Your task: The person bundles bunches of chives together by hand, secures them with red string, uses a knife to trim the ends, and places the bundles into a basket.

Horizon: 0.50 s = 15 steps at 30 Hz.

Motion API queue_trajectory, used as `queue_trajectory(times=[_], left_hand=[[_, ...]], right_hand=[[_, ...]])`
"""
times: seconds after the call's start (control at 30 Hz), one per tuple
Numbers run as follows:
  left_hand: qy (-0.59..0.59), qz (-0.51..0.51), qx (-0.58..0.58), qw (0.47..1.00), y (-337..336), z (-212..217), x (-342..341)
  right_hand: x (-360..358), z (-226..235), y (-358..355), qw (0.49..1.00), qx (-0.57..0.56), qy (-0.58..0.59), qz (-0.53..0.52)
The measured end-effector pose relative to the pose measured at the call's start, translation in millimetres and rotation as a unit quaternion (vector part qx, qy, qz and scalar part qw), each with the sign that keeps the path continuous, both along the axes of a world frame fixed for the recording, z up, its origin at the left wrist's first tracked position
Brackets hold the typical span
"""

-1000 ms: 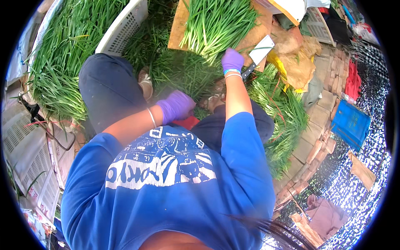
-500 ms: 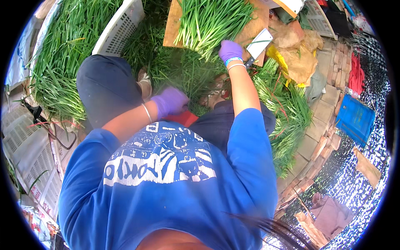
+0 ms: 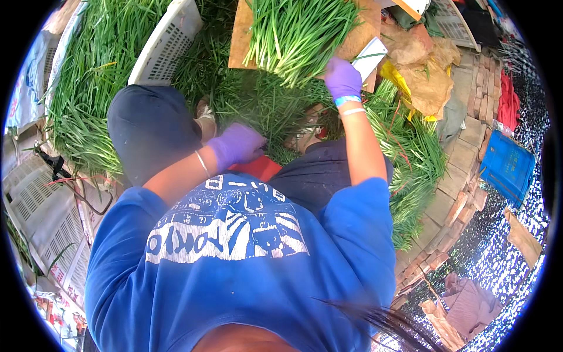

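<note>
My right hand (image 3: pixel 343 78), in a purple glove, is closed where the handle of a cleaver (image 3: pixel 370 57) was visible; the handle is hidden under it. The wide pale blade lies on a wooden board (image 3: pixel 241 36) with a green leaf across it. Left of this hand, a pile of garlic chives (image 3: pixel 299 41) rests on the board, pale stem ends toward me. My left hand (image 3: pixel 239 144), also gloved in purple, is curled over my lap, beside a red patch (image 3: pixel 258 169). Whatever its fingers hold, if anything, cannot be made out.
Loose green leaves (image 3: pixel 258 97) cover the ground between my feet. More chives stand at the left beside a white plastic crate (image 3: pixel 167 44). A chive heap (image 3: pixel 404 170) lies at my right, near brown paper (image 3: pixel 431 76). Farther right is a blue crate (image 3: pixel 507 167).
My right hand has moved right, off the stem ends and onto the cleaver's handle. The left hand, blurred before, is now nearly still in about the same place.
</note>
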<state>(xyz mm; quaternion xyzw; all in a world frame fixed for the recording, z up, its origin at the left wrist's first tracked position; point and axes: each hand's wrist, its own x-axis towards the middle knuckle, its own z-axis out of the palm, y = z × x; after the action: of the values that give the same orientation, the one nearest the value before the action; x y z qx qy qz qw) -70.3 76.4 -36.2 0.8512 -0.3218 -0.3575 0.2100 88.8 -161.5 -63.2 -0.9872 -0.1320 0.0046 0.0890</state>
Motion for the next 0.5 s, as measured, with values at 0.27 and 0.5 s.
queue_trajectory(times=[0.27, 0.5], left_hand=[[-0.012, 0.03, -0.062, 0.998, 13, 28, 12], [-0.289, 0.267, 0.013, 0.919, 16, 35, 130]], right_hand=[[-111, 113, -13, 0.748, 0.294, 0.583, 0.116], [-32, 112, 38, 0.928, 0.259, 0.232, 0.13]])
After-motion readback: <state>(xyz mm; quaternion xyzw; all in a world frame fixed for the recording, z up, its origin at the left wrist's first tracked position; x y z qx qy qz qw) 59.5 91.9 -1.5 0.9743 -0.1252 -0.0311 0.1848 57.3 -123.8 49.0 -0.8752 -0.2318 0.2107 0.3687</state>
